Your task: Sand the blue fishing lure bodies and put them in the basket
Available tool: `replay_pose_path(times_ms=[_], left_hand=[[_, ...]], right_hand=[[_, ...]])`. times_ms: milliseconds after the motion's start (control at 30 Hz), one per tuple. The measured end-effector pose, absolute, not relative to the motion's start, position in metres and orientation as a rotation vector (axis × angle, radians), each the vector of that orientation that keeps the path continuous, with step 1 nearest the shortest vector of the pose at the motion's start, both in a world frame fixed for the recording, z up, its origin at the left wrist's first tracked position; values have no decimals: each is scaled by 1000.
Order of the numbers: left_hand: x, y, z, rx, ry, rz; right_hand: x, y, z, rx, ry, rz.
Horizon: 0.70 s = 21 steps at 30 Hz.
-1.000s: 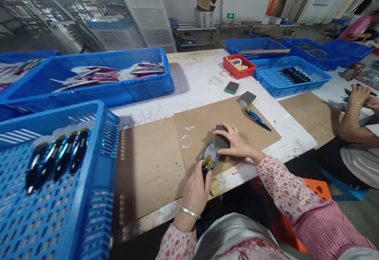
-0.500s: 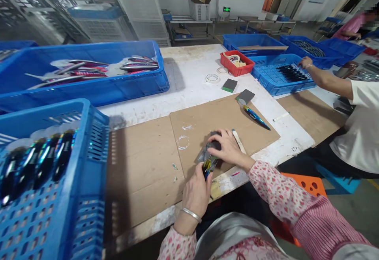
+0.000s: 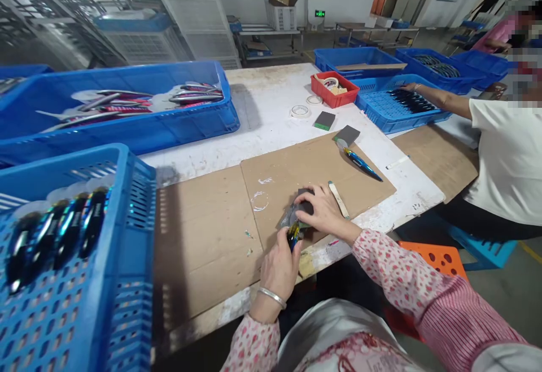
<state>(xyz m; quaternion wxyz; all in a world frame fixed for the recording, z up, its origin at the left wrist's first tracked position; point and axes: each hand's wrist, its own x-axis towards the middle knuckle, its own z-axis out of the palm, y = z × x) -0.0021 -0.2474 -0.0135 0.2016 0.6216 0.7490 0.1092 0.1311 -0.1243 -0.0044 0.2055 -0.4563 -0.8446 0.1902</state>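
Note:
My left hand [image 3: 278, 270] is closed around a fishing lure [image 3: 293, 235] with a dark, yellow and blue body. The lure's clear lip points away from me, partly hidden by my fingers. In my right hand [image 3: 324, 211] is a dark grey sanding block [image 3: 305, 196], gripped against the lip end. Both hands are low over the brown cardboard sheet [image 3: 212, 231]. Just right of my right hand lies a thin pale stick-like tool [image 3: 339, 200]. Farther off, a second blue lure [image 3: 362, 164] rests on the cardboard, its clear lip touching another sanding block [image 3: 347, 135].
At left, a blue crate [image 3: 127, 191] holds several dark lures, and a long blue bin [image 3: 169, 129] holds pink-silver ones. Beyond the cardboard are a green-edged block [image 3: 324, 120], a tape roll [image 3: 300, 111] and a red tray [image 3: 339, 98]. A co-worker's hand [image 3: 412, 87] reaches into a blue basket [image 3: 396, 126].
My hands keep nearly the same place and grip, with the lure still against the block. The co-worker's arm has moved left over the basket, and the whole view has shifted slightly.

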Motion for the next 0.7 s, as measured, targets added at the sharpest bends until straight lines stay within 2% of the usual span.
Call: replay_pose_path(times_ms=[100, 300, 367, 533, 700], left_hand=[[-8, -255, -13, 1734, 2075, 423], [-28, -274, -9, 1784, 1815, 932], [-32, -275, -6, 1794, 1760, 990], [-34, -273, -1, 1877, 1696, 992], [-33, -275, -2, 2006, 1696, 992]], right_hand=[[143, -99, -11, -1410, -2227, 463], [176, -76, -5, -1512, -2162, 400], [179, -88, 9, -1316, -2121, 403], [168, -133, 52, -564, -2229, 733], [157, -152, 63, -368, -2485, 695]])
